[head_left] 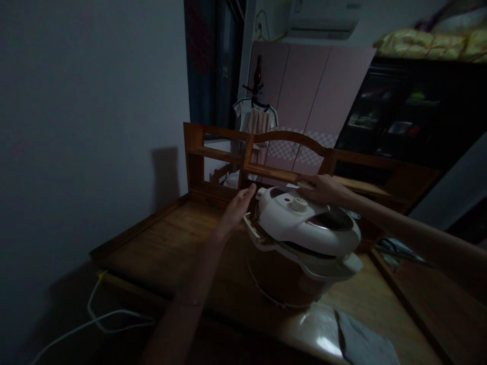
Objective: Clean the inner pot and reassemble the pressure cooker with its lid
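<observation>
A white electric pressure cooker (281, 276) with a dark, brownish body stands on a wooden desk. Its white lid (274, 218) carries a round knob (299, 204) and sits slightly tilted, with a dark gap showing along the front between it and the rim. My right hand (319, 188) reaches across from the right and grips the far top part of the lid; some of its fingers are hidden. Beside the cooker's left edge, my left hand (238, 207) is held with fingers stretched out. Whether it touches the cooker I cannot tell.
The wooden desk (167, 243) has a raised shelf frame (289, 175) at its back. A grey cloth (363, 339) lies at the front right of the cooker. White cable (125, 312) hangs at the lower left, near a plain wall (91, 126). Pink cabinets (304, 91) stand beyond.
</observation>
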`<state>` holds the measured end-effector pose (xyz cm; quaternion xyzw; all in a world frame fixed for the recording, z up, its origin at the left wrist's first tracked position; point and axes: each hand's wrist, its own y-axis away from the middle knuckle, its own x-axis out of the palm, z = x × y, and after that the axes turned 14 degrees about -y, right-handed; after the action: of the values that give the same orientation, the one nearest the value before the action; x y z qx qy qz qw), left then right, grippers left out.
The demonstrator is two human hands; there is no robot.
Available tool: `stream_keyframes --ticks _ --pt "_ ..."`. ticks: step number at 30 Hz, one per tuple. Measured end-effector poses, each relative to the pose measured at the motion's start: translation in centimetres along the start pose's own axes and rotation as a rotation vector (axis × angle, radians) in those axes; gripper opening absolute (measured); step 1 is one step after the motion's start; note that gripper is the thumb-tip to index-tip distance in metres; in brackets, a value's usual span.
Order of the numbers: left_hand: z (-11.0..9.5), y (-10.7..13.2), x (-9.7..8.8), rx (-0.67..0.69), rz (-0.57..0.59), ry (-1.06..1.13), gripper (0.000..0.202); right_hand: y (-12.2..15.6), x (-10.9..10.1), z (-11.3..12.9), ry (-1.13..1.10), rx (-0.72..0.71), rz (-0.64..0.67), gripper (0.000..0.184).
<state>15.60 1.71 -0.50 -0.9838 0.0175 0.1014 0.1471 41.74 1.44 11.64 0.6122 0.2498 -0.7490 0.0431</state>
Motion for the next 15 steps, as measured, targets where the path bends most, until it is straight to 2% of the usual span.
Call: stream_keyframes --ticks 1,4,9,15 --pt "-0.4 -1.6 -0.1 -0.043 0.124 0.011 0.064 0.1 0.1 0.1 -0.003 -0.002 -0.011 0.032" --pt "-0.7 -4.8 0.6 -0.07 0.228 0.021 0.053 0.3 0.7 0.2 -0.016 -0.002 -0.049 0.031" --pt "0.3 -5.8 2.0 -0.07 0.201 0.098 0.049 0.5 1.4 0.2 0.007 0.029 -0.094 0.036" --pt "0.6 -6.0 2.4 -0.066 0.124 0.132 0.055 0.2 0.8 -0.1 -0.022 0.02 -0.073 0.035"
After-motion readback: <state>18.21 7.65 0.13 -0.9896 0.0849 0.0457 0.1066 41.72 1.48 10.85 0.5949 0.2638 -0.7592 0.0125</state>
